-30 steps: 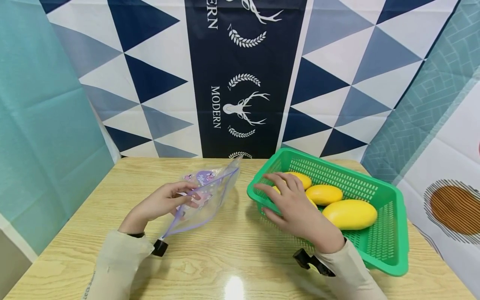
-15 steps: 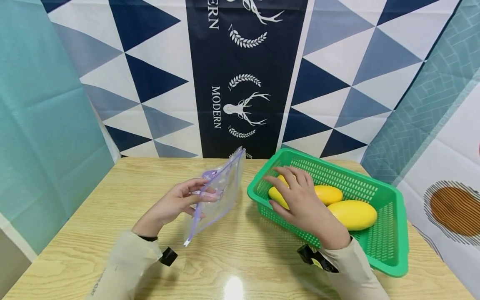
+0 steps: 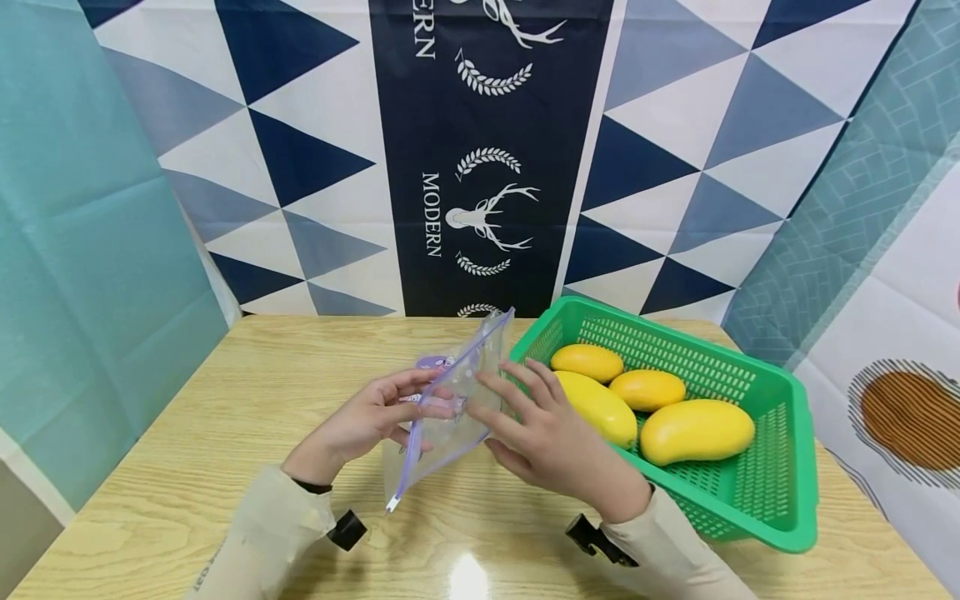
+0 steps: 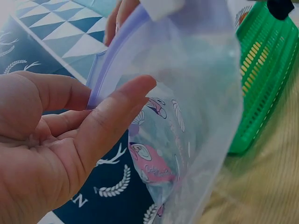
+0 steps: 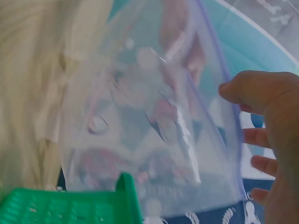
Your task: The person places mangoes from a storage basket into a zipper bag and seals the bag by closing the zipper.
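A clear zip bag (image 3: pixel 448 435) with a purple zip edge and pink-and-purple cartoon print stands tilted above the table. My left hand (image 3: pixel 367 421) holds it at the purple edge, with the fingers and thumb on either side of that edge in the left wrist view. Across from it, my right hand (image 3: pixel 543 425) has its fingers stretched loosely at the bag's right side. The right thumb (image 5: pixel 245 88) overlaps the purple edge in the right wrist view. Several yellow mangoes (image 3: pixel 697 431) lie in a green plastic basket (image 3: pixel 804 475) just right of the right hand.
Light wood tabletop (image 3: pixel 225 400) spreads under both hands. A patterned cloth (image 3: pixel 480 167) hangs behind the table, with teal cloth (image 3: pixel 90 208) on the left. The basket's near-left wall lies close beside the right forearm.
My left hand has carried the bag rightward towards the basket. My right hand has moved left from over the mangoes to the bag, uncovering the fruit.
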The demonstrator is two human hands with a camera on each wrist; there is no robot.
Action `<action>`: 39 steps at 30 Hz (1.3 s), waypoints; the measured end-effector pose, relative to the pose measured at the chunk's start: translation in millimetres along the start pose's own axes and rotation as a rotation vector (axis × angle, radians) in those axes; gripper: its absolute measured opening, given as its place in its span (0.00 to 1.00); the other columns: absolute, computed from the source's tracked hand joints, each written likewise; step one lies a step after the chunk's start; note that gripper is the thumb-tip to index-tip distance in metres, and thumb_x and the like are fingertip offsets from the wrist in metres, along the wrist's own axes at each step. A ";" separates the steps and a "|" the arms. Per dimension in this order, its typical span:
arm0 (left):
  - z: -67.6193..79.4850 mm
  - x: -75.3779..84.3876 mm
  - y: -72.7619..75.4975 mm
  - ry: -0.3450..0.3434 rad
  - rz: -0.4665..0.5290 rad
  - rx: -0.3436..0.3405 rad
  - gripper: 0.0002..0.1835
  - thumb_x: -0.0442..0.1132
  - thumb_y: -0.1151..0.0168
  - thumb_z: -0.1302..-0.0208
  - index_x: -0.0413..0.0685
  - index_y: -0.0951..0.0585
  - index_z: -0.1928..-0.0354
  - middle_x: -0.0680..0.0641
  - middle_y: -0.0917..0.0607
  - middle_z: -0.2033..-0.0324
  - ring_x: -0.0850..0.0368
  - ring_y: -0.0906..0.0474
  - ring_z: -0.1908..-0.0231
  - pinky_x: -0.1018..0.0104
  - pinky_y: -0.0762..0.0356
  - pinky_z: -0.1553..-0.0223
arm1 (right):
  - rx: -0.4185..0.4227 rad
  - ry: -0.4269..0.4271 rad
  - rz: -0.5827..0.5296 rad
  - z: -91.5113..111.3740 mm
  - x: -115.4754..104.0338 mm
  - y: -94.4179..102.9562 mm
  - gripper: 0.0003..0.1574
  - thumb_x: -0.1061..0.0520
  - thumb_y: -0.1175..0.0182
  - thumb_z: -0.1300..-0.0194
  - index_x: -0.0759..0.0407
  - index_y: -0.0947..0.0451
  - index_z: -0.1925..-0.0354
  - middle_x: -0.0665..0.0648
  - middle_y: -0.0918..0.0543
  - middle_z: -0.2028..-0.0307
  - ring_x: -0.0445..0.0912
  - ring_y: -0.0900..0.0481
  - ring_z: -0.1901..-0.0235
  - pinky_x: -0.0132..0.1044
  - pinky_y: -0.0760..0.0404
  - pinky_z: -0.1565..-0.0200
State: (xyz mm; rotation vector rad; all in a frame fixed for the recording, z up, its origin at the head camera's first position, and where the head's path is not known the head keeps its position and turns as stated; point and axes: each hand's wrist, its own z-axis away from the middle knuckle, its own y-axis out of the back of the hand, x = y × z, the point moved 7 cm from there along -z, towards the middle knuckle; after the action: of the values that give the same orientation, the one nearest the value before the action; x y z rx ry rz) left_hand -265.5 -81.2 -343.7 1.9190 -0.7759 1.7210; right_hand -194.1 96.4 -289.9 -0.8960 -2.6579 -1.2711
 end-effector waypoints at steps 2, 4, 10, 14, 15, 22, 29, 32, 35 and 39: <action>-0.7 -1.1 -2.2 -0.005 0.012 -0.014 0.30 0.32 0.49 0.26 0.31 0.43 0.27 0.40 0.24 0.40 0.41 0.21 0.45 0.45 0.16 0.58 | -0.005 0.023 0.006 -1.3 -7.3 -3.9 0.21 0.49 0.56 0.25 0.54 0.21 0.46 0.62 0.25 0.40 0.62 0.32 0.39 0.62 0.34 0.38; -1.2 -2.0 -3.7 -0.012 0.024 -0.027 0.30 0.31 0.49 0.26 0.30 0.43 0.27 0.40 0.23 0.40 0.40 0.22 0.44 0.46 0.16 0.58 | -0.018 0.040 0.010 -1.9 -12.9 -7.7 0.18 0.50 0.53 0.26 0.54 0.21 0.48 0.60 0.23 0.42 0.61 0.31 0.40 0.61 0.35 0.37; -1.4 -3.1 -5.5 -0.032 0.070 -0.058 0.31 0.29 0.50 0.27 0.28 0.46 0.27 0.46 0.21 0.42 0.50 0.19 0.46 0.51 0.14 0.60 | -0.050 0.065 0.018 -1.0 -19.8 -16.1 0.20 0.48 0.57 0.23 0.52 0.21 0.51 0.57 0.22 0.45 0.60 0.31 0.39 0.62 0.38 0.35; 0.2 -1.8 -4.4 -0.027 0.071 -0.049 0.31 0.28 0.50 0.28 0.28 0.45 0.27 0.46 0.21 0.42 0.53 0.18 0.47 0.54 0.14 0.61 | -0.065 0.044 0.000 -0.4 -17.2 -15.4 0.23 0.46 0.61 0.22 0.52 0.21 0.52 0.56 0.21 0.46 0.60 0.31 0.39 0.62 0.40 0.34; 0.5 -1.4 -3.8 -0.023 0.069 -0.046 0.31 0.28 0.49 0.28 0.29 0.45 0.27 0.45 0.21 0.42 0.53 0.18 0.47 0.54 0.14 0.61 | -0.069 0.037 -0.003 -0.3 -16.2 -15.0 0.23 0.46 0.61 0.22 0.52 0.20 0.52 0.56 0.21 0.46 0.60 0.31 0.39 0.62 0.40 0.34; 3.0 3.5 -0.2 -0.014 0.060 -0.021 0.31 0.25 0.49 0.31 0.32 0.42 0.27 0.46 0.21 0.43 0.53 0.19 0.46 0.52 0.14 0.60 | -0.070 0.019 0.019 1.0 -9.0 -10.3 0.27 0.45 0.67 0.21 0.50 0.20 0.55 0.56 0.20 0.47 0.60 0.32 0.40 0.62 0.39 0.35; 6.2 8.5 5.2 -0.060 0.085 -0.029 0.32 0.21 0.49 0.35 0.41 0.34 0.28 0.50 0.20 0.45 0.53 0.18 0.48 0.57 0.14 0.60 | -0.019 0.024 0.004 2.3 -3.6 -3.1 0.24 0.50 0.65 0.22 0.48 0.20 0.57 0.57 0.20 0.49 0.61 0.32 0.41 0.64 0.39 0.38; 7.5 10.5 8.3 -0.083 0.095 -0.024 0.32 0.21 0.49 0.35 0.51 0.29 0.31 0.50 0.20 0.45 0.54 0.18 0.48 0.58 0.14 0.59 | -0.030 0.010 0.009 2.6 -1.5 -2.2 0.24 0.49 0.65 0.22 0.47 0.20 0.58 0.57 0.20 0.50 0.61 0.32 0.41 0.65 0.40 0.38; 8.7 12.2 11.6 -0.092 0.095 -0.009 0.32 0.21 0.49 0.35 0.57 0.26 0.33 0.50 0.20 0.46 0.53 0.18 0.48 0.58 0.14 0.58 | -0.056 -0.014 0.006 3.3 1.0 -2.3 0.25 0.47 0.64 0.21 0.47 0.19 0.58 0.57 0.20 0.51 0.62 0.33 0.40 0.65 0.40 0.37; 10.4 15.7 15.9 -0.103 0.095 0.011 0.31 0.21 0.49 0.35 0.55 0.26 0.34 0.49 0.18 0.47 0.51 0.18 0.48 0.56 0.15 0.55 | -0.070 -0.038 0.003 4.4 4.7 -1.8 0.26 0.45 0.65 0.21 0.46 0.19 0.60 0.56 0.20 0.53 0.61 0.33 0.40 0.65 0.40 0.38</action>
State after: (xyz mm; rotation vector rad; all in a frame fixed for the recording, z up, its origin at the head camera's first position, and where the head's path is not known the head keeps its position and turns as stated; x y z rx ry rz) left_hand -267.4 -101.7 -330.0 2.0204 -0.9110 1.6951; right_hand -198.1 101.0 -292.6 -0.9423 -2.6547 -1.3672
